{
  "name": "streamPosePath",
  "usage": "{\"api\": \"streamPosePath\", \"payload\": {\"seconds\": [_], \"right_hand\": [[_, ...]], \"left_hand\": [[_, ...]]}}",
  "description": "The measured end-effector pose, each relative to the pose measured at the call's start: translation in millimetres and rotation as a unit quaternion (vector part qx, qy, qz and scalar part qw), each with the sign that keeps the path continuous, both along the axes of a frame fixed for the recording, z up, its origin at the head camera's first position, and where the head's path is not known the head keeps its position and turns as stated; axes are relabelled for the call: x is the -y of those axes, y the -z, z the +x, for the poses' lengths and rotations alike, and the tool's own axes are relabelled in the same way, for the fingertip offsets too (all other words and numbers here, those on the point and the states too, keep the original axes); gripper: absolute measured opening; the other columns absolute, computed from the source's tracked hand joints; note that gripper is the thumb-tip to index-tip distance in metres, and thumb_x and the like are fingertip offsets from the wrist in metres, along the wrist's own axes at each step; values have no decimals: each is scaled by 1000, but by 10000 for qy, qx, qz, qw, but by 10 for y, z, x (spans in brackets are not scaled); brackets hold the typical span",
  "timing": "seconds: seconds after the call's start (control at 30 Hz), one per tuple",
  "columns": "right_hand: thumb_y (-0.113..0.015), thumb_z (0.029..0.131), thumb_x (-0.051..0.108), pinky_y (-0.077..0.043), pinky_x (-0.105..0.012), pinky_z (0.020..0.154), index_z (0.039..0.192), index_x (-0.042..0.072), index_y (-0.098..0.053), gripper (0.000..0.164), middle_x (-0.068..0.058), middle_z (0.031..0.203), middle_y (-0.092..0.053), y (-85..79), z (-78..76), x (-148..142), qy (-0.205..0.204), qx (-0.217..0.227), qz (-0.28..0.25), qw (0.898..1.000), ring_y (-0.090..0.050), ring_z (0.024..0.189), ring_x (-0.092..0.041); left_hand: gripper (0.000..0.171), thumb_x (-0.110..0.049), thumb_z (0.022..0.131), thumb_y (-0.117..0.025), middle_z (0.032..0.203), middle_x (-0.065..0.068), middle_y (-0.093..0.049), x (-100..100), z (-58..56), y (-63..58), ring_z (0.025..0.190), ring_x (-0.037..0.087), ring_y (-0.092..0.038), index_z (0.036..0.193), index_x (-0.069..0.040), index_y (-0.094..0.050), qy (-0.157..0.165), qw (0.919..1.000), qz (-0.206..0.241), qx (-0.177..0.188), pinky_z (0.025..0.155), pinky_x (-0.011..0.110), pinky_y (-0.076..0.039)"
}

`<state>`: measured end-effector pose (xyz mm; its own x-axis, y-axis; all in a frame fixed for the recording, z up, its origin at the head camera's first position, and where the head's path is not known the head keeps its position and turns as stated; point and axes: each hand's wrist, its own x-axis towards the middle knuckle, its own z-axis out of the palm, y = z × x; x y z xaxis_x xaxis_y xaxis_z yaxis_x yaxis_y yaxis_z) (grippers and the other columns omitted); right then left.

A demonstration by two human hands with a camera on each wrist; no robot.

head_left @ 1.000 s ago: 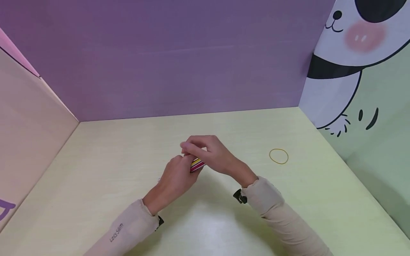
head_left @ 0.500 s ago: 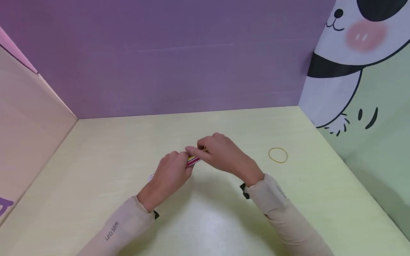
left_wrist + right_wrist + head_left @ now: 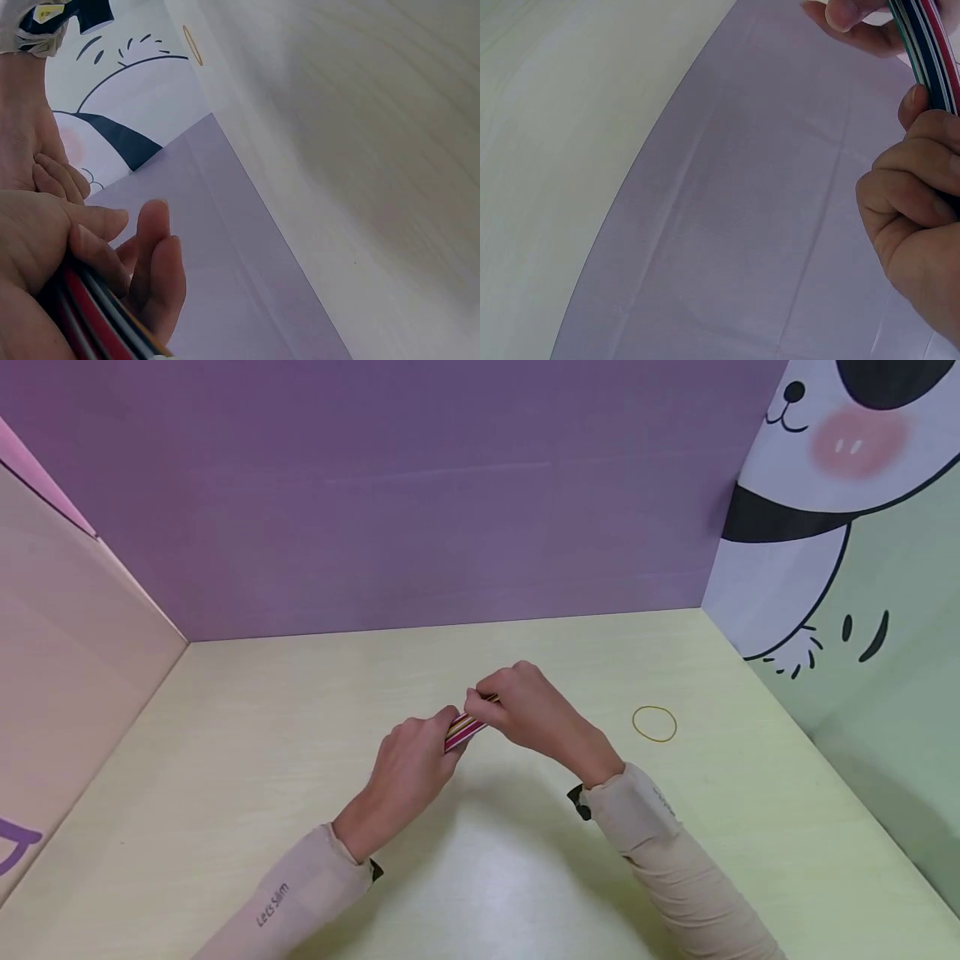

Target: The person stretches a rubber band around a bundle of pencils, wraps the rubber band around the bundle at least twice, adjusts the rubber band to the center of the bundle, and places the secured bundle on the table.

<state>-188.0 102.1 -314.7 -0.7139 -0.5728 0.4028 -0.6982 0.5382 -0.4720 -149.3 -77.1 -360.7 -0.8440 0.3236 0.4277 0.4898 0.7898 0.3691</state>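
Observation:
A bundle of slim coloured sticks (image 3: 462,731), striped red, white, yellow and dark, slants above the table between both hands. My left hand (image 3: 407,768) grips its lower part. Fingers and thumb of my right hand (image 3: 534,714) curl round the upper end, hiding most of it. In the left wrist view, the sticks (image 3: 97,311) run down out of the left palm. Green, navy, white and red lengths of the bundle (image 3: 928,52) show between the two hands in the right wrist view.
A thin yellow rubber band (image 3: 655,724) lies on the pale table (image 3: 300,693), right of the hands. A purple panel (image 3: 420,502) stands behind the table. Side panels enclose it, the right one (image 3: 885,718) bearing a cartoon animal.
My right hand has slid outward along the bundle, up and to the right, so more striped length shows between the hands. The left hand dipped left, then came back. The rubber band stays put.

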Motion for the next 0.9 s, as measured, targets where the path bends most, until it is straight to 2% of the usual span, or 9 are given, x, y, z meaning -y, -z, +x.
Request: {"api": "streamPosePath", "payload": {"seconds": [0.1, 0.2, 0.33, 0.4, 0.47, 0.57, 0.7, 0.8, 0.9], "right_hand": [[-48, 87, 6, -19, -21, 47, 52, 19, -42, 39, 14, 51, -23, -9, -5, -4, 67, 88, -30, 9999, -19, 49, -2], [-53, 97, 19, -25, -22, 47, 57, 18, -52, 40, 12, 49, -31, -20, -2, -7, 174, 386, 21, 9991, -26, 47, -4], [-52, 102, 45, -43, -28, 56, 90, 20, -69, 33, 8, 61, -56, -86, -3, -109, 515, 810, -34, 9954, -49, 55, -9], [-50, 102, 49, -51, -32, 66, 111, 21, -68, 34, 4, 79, -67, -136, -6, -225, 731, 898, -119, 9932, -60, 68, -11], [-49, 103, 48, -54, -36, 76, 122, 19, -64, 38, 1, 95, -71, -166, -18, -371, 889, 951, -173, 9913, -65, 83, -14], [-51, 103, 43, -54, -40, 87, 128, 12, -61, 41, -2, 113, -69, -181, -41, -637, 1028, 957, -41, 9901, -65, 101, -18], [-55, 103, 34, -50, -46, 96, 128, 5, -62, 39, -6, 123, -65, -141, -74, -1017, 1142, 1102, 414, 9865, -59, 115, -25], [-56, 103, 30, -46, -50, 99, 128, 2, -60, 38, -13, 127, -62, -95, -98, -1287, 1308, 1397, 940, 9770, -56, 119, -33], [-57, 102, 25, -45, -54, 97, 129, -3, -57, 39, -24, 128, -59, -48, -135, -1513, 1477, 1767, 1530, 9610, -54, 118, -42]], "left_hand": [[17, -1, 88, -68, 55, -1, -40, 4, -5, -3, 47, 11, -31, 80, -7, -53, -41, 9997, -77, 240, 42, 23, -24], [9, 2, 87, -65, 59, 1, -47, 29, -28, 1, 48, 13, -37, 87, -3, -58, -55, 9986, -227, 475, 42, 24, -29], [5, 3, 90, -63, 63, 3, -53, 77, -74, 18, 47, 10, -47, 94, 0, -61, 132, 9935, 125, 1122, 43, 24, -37], [7, 2, 94, -58, 62, 5, -53, 96, -101, 29, 45, 11, -54, 100, 2, -63, 362, 9820, 763, 1690, 42, 25, -43], [17, 0, 98, -53, 61, 10, -56, 119, -122, 39, 43, 16, -60, 110, 2, -64, 644, 9576, 1586, 2317, 43, 29, -50], [29, -5, 103, -48, 72, 18, -67, 148, -153, 40, 48, 30, -66, 128, -1, -61, 1288, 9011, 2700, 3139, 47, 39, -56], [32, -15, 106, -49, 86, 18, -74, 174, -166, 21, 50, 33, -66, 136, -8, -57, 2001, 8348, 3404, 3836, 47, 39, -55], [34, -22, 106, -51, 66, 10, -67, 180, -169, 15, 42, 21, -56, 136, -8, -58, 2177, 8069, 3775, 3987, 43, 30, -48], [38, -27, 104, -54, 51, 1, -49, 186, -173, 19, 37, 11, -41, 134, -4, -59, 2183, 7755, 4223, 4155, 39, 23, -36]]}}
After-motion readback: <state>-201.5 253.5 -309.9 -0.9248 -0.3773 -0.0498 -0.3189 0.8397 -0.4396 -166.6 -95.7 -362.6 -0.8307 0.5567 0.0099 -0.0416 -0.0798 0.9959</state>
